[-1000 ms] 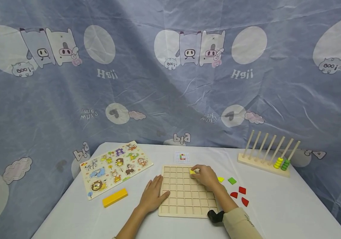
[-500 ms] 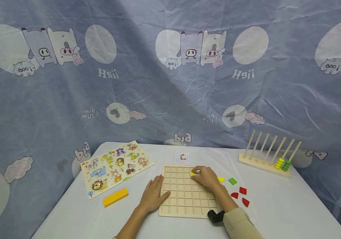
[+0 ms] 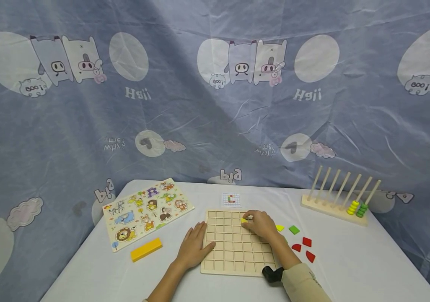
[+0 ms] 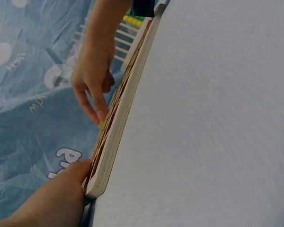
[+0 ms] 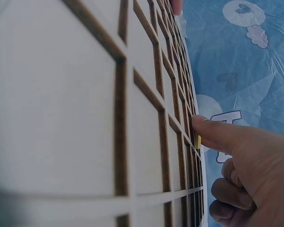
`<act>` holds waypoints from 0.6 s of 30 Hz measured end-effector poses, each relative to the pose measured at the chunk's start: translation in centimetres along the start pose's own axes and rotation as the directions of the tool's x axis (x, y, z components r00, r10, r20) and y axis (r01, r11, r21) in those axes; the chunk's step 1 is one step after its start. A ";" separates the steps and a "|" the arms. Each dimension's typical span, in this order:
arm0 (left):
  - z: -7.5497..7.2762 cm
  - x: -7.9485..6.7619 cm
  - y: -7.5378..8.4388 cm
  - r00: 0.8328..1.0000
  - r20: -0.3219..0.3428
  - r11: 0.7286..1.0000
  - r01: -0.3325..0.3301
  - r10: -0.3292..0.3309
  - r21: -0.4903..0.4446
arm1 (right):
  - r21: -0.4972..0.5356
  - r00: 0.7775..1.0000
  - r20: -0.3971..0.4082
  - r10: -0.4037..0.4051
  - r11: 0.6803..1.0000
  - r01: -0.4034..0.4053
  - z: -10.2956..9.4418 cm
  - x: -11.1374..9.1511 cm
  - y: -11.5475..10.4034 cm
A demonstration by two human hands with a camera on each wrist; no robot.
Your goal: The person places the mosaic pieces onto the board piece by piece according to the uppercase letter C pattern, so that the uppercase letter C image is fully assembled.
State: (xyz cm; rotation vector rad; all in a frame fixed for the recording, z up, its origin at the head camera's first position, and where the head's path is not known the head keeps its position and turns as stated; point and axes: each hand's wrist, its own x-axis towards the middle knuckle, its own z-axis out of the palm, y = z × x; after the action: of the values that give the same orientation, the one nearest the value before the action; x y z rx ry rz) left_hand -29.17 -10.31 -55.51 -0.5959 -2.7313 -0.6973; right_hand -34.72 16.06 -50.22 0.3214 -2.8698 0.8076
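A wooden grid board (image 3: 228,254) lies on the white table. At its far side, the right hand (image 3: 261,225) pinches a small yellow tile (image 3: 244,220) between thumb and finger, right at a cell. In the right wrist view, a sliver of the yellow tile (image 5: 198,142) shows under the thumb, and the other fingers are curled in. The left hand (image 3: 192,248) rests with extended fingers along the board's left edge, its thumb lying over the rim. The left wrist view shows the left hand (image 4: 54,201) at the board's corner. The tile is partly hidden by the fingers.
Right of the board lie a yellow piece (image 3: 280,227), a green square (image 3: 294,229) and several red pieces (image 3: 307,242). A pattern card (image 3: 231,200) sits behind. An animal puzzle (image 3: 148,212) and yellow block (image 3: 146,250) are left; a bead rack (image 3: 333,209) stands back right.
The right hand keeps its pinch on the yellow tile at nearly the same cell. The left hand stays on the board's edge; the head view shifts slightly.
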 end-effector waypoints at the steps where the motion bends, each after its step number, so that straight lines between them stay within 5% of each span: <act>1: 0.0 0.0 0.0 1.000 -0.005 1.000 -0.004 0.004 -0.001 | -0.002 1.000 -0.002 -0.001 1.000 0.001 0.0 0.0 0.0; 18: -0.2 0.0 0.1 1.000 0.003 1.000 -0.001 0.001 -0.012 | 0.047 1.000 -0.025 0.001 0.999 0.000 -0.8 -0.3 -0.4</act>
State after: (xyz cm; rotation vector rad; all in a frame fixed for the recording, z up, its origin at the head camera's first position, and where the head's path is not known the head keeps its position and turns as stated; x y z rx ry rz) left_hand -29.07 -10.30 -55.29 -0.6013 -2.7313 -0.7136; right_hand -34.24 16.21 -49.38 0.3143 -2.8311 0.8741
